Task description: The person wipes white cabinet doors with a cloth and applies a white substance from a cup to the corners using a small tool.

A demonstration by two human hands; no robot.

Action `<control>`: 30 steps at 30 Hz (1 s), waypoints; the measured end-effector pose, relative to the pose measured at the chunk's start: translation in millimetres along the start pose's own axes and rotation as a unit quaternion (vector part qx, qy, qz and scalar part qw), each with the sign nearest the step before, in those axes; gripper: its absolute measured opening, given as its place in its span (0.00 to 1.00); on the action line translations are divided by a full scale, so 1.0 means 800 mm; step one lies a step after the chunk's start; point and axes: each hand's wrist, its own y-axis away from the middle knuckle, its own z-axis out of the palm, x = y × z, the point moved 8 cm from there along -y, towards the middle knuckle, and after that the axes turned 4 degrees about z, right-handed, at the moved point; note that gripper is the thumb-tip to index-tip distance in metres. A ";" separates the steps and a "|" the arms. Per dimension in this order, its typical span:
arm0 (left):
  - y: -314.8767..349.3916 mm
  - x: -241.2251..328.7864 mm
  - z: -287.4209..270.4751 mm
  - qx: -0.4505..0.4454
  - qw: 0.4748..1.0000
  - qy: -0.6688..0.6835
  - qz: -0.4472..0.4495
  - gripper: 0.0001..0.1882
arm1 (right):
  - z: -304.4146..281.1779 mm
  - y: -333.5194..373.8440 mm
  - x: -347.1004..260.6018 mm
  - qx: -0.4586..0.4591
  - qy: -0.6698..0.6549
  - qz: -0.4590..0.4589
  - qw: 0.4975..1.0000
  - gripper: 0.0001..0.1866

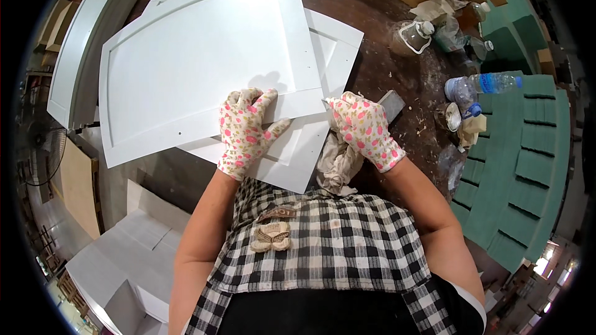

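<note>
A white framed cabinet door panel (205,49) lies on top of another white panel (298,155), turned at an angle to it. My left hand (245,127), in a flowered glove, rests on the top panel's near rail, thumb spread away from the fingers. At that panel's right near corner, my right hand (363,125), gloved alike, is closed in a pinch; a small dark tip shows at its fingers, too small to name. Below the right hand is a crumpled whitish cloth (338,164). A grey block (391,105) sits just beyond its knuckles.
More white panels (87,43) are stacked at the far left. Jars (411,37), plastic bottles (490,82) and an open can (448,116) crowd the brown table's right side. Green stacked pieces (515,174) stand at the right, an open cardboard box (133,254) at the lower left.
</note>
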 end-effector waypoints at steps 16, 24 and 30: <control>0.001 -0.001 0.000 -0.007 1.000 0.000 -0.001 0.28 | 0.003 0.000 -0.002 -0.023 0.001 0.004 1.000 0.11; 0.000 -0.003 0.000 -0.013 1.000 0.001 -0.007 0.28 | 0.003 0.001 -0.007 0.000 0.009 -0.019 1.000 0.05; 0.000 -0.005 0.005 -0.035 0.999 -0.008 -0.011 0.28 | -0.014 -0.034 -0.003 0.007 -0.016 -0.002 1.000 0.10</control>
